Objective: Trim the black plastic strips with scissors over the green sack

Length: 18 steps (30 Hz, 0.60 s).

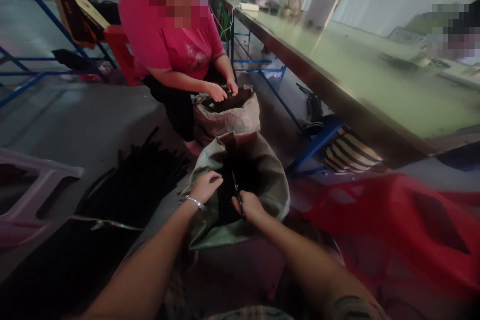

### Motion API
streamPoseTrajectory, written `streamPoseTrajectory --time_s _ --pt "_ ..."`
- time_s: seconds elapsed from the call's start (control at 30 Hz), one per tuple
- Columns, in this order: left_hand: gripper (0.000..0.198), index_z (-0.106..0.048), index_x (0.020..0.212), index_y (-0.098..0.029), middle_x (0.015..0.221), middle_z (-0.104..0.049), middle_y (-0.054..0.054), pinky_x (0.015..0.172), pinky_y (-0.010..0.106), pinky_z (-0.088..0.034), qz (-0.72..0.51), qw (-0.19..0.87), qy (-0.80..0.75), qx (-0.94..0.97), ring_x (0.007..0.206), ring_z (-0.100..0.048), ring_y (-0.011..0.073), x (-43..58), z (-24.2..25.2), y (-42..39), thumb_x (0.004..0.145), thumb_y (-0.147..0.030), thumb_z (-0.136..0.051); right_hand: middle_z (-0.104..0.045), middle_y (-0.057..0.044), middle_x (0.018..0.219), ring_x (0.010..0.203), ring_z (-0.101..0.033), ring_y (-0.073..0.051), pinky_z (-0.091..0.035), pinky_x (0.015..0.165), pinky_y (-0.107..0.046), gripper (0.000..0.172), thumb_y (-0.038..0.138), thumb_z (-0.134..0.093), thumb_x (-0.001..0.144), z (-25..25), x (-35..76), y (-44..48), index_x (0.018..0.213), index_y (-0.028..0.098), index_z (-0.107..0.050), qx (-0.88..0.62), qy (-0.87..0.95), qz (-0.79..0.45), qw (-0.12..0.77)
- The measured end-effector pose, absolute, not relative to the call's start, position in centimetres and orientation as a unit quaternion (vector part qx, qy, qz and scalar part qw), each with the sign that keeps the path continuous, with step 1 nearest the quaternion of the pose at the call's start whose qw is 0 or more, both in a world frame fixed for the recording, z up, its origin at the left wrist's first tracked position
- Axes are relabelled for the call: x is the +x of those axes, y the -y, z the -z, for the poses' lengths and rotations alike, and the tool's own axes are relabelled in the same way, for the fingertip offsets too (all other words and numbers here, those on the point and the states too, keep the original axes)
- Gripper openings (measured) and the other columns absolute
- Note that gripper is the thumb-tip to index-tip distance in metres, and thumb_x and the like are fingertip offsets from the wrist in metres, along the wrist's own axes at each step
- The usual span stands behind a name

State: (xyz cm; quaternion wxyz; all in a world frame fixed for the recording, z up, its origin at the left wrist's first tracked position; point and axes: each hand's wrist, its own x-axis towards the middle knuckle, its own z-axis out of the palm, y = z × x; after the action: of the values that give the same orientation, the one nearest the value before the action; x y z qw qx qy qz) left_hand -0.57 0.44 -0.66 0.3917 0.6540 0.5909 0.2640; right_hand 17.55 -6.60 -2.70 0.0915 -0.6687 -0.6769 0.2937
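A large grey-green woven sack [275,170] stands open in front of me, with a dark mass of black material inside. Over its left side, my left hand [204,188] is closed in a pinch on a small dark piece [215,179], too small to name; a silver bangle circles that wrist. My right hand [250,206] grips black-handled scissors [237,187] above the sack's opening. Their narrow blades point up and away from me, to the right of my left fingertips and apart from them. The sack's dark depths hide the shapes inside.
A person in a pink shirt [176,55] works over a second sack [228,120] just beyond mine. Bundled black strips [135,180] lie on the floor at left, near a pale plastic stool [48,170]. Red stools [397,215] and a long green-topped table [375,80] are at right.
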Motion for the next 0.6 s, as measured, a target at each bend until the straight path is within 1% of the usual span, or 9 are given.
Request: streamPoseTrajectory --time_s 0.1,0.17,0.23,0.3,0.4,0.47,0.5,0.57,0.6 --pt "0.04 -0.067 0.093 -0.013 0.069 -0.066 0.005 0.06 0.027 -0.048 -0.331 0.458 -0.594 0.573 0.062 -0.06 0.0161 -1.6 -2.1 -0.1 0.069 -0.044 -0.063 -0.067 -0.007 0.078 0.068 -0.059 -0.015 -0.033 0.058 -0.024 0.031 0.042 -0.046 0.087 2.1 17.6 6.7 0.081 0.016 -0.063 -0.673 0.677 -0.287 0.081" --pt "0.045 -0.066 0.093 -0.011 0.065 -0.064 0.003 0.057 0.026 -0.048 -0.391 0.494 -0.584 0.512 0.058 -0.059 0.0142 -2.8 -4.4 0.4 0.065 -0.046 -0.068 -0.067 -0.007 0.076 0.068 -0.059 -0.015 -0.033 0.057 -0.023 0.032 0.042 -0.047 0.086 1.7 17.5 6.7 0.079 0.016 -0.063 -0.676 0.674 -0.286 0.079" --pt "0.046 -0.065 0.091 -0.011 0.073 -0.065 0.004 0.057 0.025 -0.05 -0.453 0.506 -0.577 0.454 0.061 -0.06 0.0134 -4.5 -6.7 0.8 0.059 -0.043 -0.074 -0.066 -0.007 0.075 0.067 -0.058 -0.014 -0.033 0.056 -0.023 0.031 0.042 -0.047 0.086 1.4 17.5 6.7 0.077 0.016 -0.062 -0.679 0.671 -0.287 0.084" --pt "0.044 -0.064 0.093 -0.013 0.082 -0.065 0.004 0.059 0.026 -0.053 -0.497 0.509 -0.57 0.41 0.063 -0.06 0.0122 -6.9 -8.1 1.1 0.059 -0.039 -0.075 -0.066 -0.006 0.074 0.065 -0.057 -0.013 -0.032 0.055 -0.022 0.03 0.041 -0.048 0.085 1.2 17.5 6.9 0.075 0.016 -0.062 -0.677 0.67 -0.291 0.089" --pt "0.04 -0.063 0.094 -0.014 0.082 -0.064 0.003 0.06 0.027 -0.055 -0.519 0.475 -0.592 0.394 0.064 -0.06 0.0111 -11.4 -7.3 1.4 0.063 -0.036 -0.072 -0.065 -0.006 0.072 0.061 -0.053 -0.012 -0.03 0.054 -0.023 0.03 0.041 -0.049 0.085 1.3 17.5 7.6 0.073 0.016 -0.061 -0.672 0.676 -0.291 0.086" --pt "0.037 -0.062 0.099 -0.012 0.084 -0.065 0.004 0.061 0.026 -0.055 -0.491 0.416 -0.656 0.393 0.063 -0.06 0.0104 -15.1 -4.4 2.2 0.069 -0.034 -0.066 -0.063 -0.005 0.068 0.057 -0.051 -0.012 -0.028 0.052 -0.023 0.031 0.041 -0.047 0.085 1.9 17.4 7.9 0.07 0.016 -0.059 -0.673 0.677 -0.289 0.071" --pt "0.035 -0.061 0.102 -0.011 0.084 -0.065 0.005 0.06 0.024 -0.054 -0.445 0.382 -0.71 0.389 0.063 -0.06 0.0101 -17.0 -2.5 2.9 0.074 -0.032 -0.06 -0.062 -0.005 0.067 0.057 -0.05 -0.012 -0.028 0.052 -0.023 0.032 0.041 -0.046 0.086 2.3 17.3 8.0 0.069 0.016 -0.058 -0.67 0.685 -0.278 0.068" --pt "0.031 -0.061 0.102 -0.007 0.079 -0.066 0.006 0.058 0.021 -0.051 -0.239 0.323 -0.839 0.367 0.064 -0.062 0.0111 -20.6 1.6 5.3 0.081 -0.028 -0.05 -0.061 -0.006 0.067 0.058 -0.051 -0.013 -0.028 0.053 -0.024 0.034 0.043 -0.043 0.087 3.5 17.3 7.8 0.07 0.017 -0.057 -0.657 0.706 -0.253 0.071" --pt "0.03 -0.063 0.097 -0.004 0.075 -0.066 0.008 0.057 0.022 -0.05 -0.192 0.314 -0.863 0.346 0.065 -0.063 0.0141 -22.1 3.6 6.8 0.081 -0.027 -0.051 -0.061 -0.006 0.066 0.058 -0.051 -0.013 -0.029 0.054 -0.024 0.035 0.043 -0.042 0.087 4.1 17.3 7.6 0.07 0.017 -0.056 -0.646 0.717 -0.251 0.074"
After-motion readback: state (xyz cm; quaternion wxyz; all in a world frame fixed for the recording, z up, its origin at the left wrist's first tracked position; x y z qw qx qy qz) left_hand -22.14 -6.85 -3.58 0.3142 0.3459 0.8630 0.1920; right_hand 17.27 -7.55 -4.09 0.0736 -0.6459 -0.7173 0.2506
